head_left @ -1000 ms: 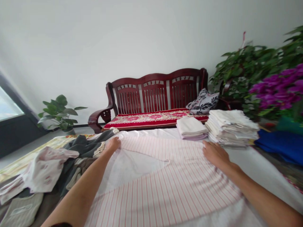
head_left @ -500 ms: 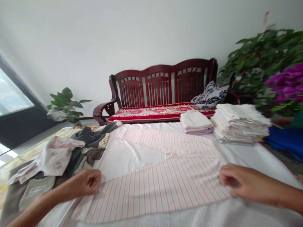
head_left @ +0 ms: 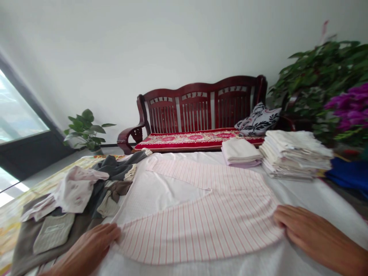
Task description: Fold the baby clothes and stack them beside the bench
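Pink-striped white cloth trousers lie between the left hand, closed on one cuff, and the right hand, pinching the waistband.

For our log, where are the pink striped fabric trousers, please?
In the head view, the trousers lie lower centre on white cloth, waist by right hand.

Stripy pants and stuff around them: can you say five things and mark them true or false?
The left hand is at a leg end of the striped pants. True.
In the picture, the patterned cushion is at the left end of the bench. False: right end.
The right hand holds a flower. False: it's at the waist edge of the striped pants.
The tall stack of cloths is beside a smaller folded pile. True.
The striped pants lie on blue cloth. False: they lie on white cloth.
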{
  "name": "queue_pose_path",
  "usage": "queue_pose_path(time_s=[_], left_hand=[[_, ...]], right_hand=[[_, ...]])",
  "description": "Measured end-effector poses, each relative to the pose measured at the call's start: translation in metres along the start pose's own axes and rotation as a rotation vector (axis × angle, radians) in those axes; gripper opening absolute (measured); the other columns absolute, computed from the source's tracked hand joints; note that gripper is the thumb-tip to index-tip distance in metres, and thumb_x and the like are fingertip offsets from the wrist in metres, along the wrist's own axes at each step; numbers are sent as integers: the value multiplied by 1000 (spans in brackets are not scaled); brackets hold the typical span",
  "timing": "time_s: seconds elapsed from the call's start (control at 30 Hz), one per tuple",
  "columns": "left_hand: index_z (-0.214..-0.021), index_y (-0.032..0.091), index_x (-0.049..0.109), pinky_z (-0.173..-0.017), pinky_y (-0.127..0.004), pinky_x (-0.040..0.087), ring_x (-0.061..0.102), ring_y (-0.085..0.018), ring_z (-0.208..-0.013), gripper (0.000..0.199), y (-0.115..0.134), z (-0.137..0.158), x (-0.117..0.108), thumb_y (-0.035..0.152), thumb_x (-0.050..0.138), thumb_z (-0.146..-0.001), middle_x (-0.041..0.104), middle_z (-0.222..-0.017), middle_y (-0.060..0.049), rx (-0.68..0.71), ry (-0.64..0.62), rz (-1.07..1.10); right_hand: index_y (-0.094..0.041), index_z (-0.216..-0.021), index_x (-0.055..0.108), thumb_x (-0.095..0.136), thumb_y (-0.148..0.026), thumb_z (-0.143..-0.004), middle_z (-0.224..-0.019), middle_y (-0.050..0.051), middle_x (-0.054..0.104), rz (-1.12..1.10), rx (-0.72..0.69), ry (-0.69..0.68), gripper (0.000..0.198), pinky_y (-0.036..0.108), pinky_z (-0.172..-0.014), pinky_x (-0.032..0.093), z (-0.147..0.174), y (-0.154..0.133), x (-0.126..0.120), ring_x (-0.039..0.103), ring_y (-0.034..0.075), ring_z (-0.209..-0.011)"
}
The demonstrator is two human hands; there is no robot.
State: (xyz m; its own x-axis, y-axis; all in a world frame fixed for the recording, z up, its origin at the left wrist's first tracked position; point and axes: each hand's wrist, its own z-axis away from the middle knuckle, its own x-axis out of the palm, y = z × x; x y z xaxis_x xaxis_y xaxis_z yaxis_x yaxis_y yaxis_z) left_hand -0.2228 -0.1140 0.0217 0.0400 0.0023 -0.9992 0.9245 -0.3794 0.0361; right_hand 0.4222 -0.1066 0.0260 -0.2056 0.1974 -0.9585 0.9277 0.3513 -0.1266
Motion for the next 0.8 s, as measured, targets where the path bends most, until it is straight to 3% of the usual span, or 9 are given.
queue_pose_path(time_s=[0.1, 0.2, 0.33, 0.43, 0.57, 0.8], left_hand=[[-86, 24, 63, -76, -28, 47, 65, -20, -83, 21, -2, -41, -29, 22, 43, -85, 69, -86, -3, -58, 10, 162], [-71, 22, 50, -65, -28, 44, 56, -19, -68, 14, -13, -100, -55, 29, 41, -78, 58, -69, -1, -132, 68, 374], [-70, 23, 48, -63, -29, 46, 53, -20, -71, 17, -20, -183, -70, 36, 39, -77, 53, -67, -1, -237, 157, 615], [-77, 23, 56, -64, -31, 48, 57, -22, -77, 28, -16, -229, -68, 50, 47, -82, 60, -76, -3, -215, 57, 713], [-83, 21, 57, -57, -29, 46, 57, -19, -67, 43, -18, -271, -55, 64, 53, -80, 60, -75, -2, -199, 1, 744], [-80, 20, 52, -62, -28, 45, 56, -17, -66, 39, -43, -327, -26, 58, 43, -86, 55, -70, 0, -267, 128, 637]], right_hand=[[-27, -76, 55, 46, -22, -82, -76, 3, 67, -79, 93, -124, 12, 33, -66, 43, -15, 6, -5, 64, 23, -72], [-28, -81, 53, 41, -26, -86, -78, 4, 67, -113, 256, -44, 13, 34, -65, 42, -45, 15, -9, 64, 24, -71], [-27, -87, 58, 39, -32, -85, -83, 4, 69, -249, 330, 29, 20, 34, -71, 44, -97, 32, -9, 65, 25, -78], [-25, -84, 62, 38, -42, -86, -86, 4, 69, -437, 282, -58, 30, 34, -76, 47, -124, 48, -3, 65, 25, -85], [-23, -79, 62, 52, -51, -80, -83, 3, 69, -555, 202, -164, 30, 33, -77, 47, -134, 67, 11, 63, 25, -85], [-21, -82, 64, 46, -48, -85, -83, 3, 72, -363, 385, 43, 32, 30, -71, 43, -139, 80, 27, 64, 23, -82]])
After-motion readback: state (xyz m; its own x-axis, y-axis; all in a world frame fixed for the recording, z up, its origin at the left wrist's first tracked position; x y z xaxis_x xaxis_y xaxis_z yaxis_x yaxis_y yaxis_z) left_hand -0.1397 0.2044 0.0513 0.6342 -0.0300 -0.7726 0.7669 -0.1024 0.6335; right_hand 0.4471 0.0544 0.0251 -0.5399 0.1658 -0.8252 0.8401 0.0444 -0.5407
